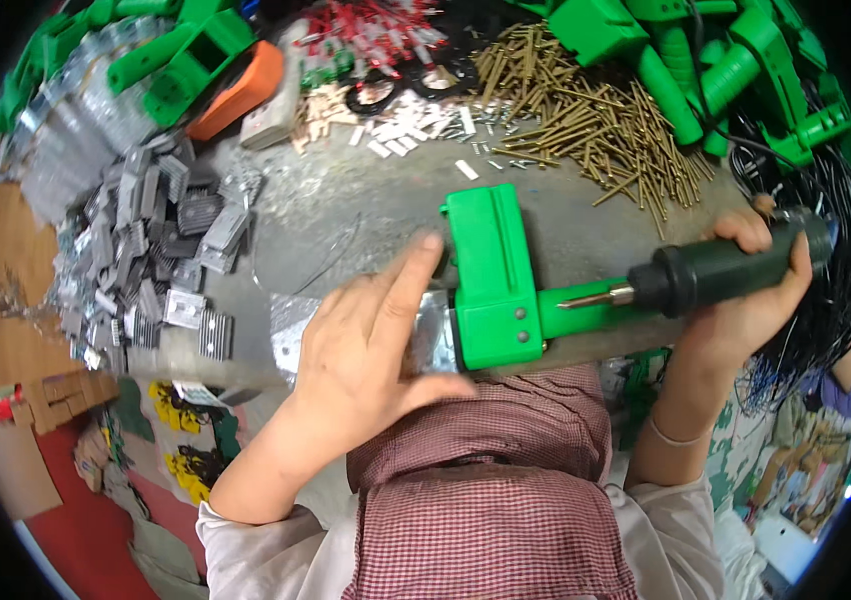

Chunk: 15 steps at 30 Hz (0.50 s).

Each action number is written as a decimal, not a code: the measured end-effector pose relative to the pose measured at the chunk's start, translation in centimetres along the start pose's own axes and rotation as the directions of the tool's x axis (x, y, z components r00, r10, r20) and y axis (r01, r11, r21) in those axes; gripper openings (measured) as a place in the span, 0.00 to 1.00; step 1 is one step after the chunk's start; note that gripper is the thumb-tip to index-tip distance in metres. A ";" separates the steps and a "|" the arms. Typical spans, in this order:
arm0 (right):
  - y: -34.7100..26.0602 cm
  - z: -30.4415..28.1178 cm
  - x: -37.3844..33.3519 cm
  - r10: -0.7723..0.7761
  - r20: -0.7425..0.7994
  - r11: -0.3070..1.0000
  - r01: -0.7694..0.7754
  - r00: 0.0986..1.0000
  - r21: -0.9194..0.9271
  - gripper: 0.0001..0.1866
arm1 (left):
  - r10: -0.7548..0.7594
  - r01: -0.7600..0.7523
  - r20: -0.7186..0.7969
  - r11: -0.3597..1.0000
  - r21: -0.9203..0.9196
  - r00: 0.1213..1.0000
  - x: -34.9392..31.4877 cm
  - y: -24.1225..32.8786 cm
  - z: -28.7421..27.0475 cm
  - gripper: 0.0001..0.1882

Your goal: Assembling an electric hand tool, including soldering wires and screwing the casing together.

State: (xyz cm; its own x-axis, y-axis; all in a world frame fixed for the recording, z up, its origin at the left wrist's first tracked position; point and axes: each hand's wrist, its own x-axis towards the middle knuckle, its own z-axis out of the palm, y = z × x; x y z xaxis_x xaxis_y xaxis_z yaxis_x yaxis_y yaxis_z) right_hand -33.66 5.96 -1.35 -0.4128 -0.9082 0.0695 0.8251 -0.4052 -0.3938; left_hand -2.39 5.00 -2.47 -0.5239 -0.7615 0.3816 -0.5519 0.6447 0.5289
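Along the tabletop's (586,225) left edge spreads a heap of grey finned metal blocks (151,230), with clear plastic pieces (86,130) behind it towards the far left corner. Beside these, an orange shell (241,90) lies next to an open green shell (196,65). By the near edge, left of its middle, the left hand (366,330) lies over a silvery section (434,335), fingers stretched and thumb spread; whether it grips, I cannot tell. That section adjoins a green tool housing (494,280), at the middle of the near edge, its handle (576,318) pointing right. Beyond, towards the far edge, are small white pieces (406,125), then a pile of brass-coloured screws (586,110). Near the right end, the right hand (751,300) is wrapped around a dark power screwdriver (721,272), its bit (591,298) pointing left across the handle; contact is unclear. Black cables (816,215) bunch at the right edge.
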 end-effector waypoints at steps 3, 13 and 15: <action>-1.1 -0.9 -1.2 -0.004 0.031 0.997 0.006 1.000 -0.074 0.22 | -0.016 0.003 0.166 0.997 0.078 0.986 -1.5 -0.4 -0.6 0.37; -1.2 -1.8 -2.1 0.012 0.033 0.998 -0.010 0.999 -0.054 0.21 | -0.211 0.210 -0.010 0.977 -0.024 0.977 -1.6 -0.4 0.6 0.18; -1.2 -1.8 -2.1 0.034 0.045 0.999 -0.035 0.998 0.015 0.21 | -0.223 0.223 -0.026 0.975 -0.001 0.974 -1.1 -0.2 0.6 0.19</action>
State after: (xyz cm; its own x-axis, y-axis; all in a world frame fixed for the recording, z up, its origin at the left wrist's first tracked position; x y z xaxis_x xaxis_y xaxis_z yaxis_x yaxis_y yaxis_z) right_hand -34.50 8.53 -2.64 -0.3667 -0.9253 0.0968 0.8447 -0.3747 -0.3823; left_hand -2.12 5.77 -3.46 -0.3703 -0.8877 0.2735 -0.6542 0.4583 0.6017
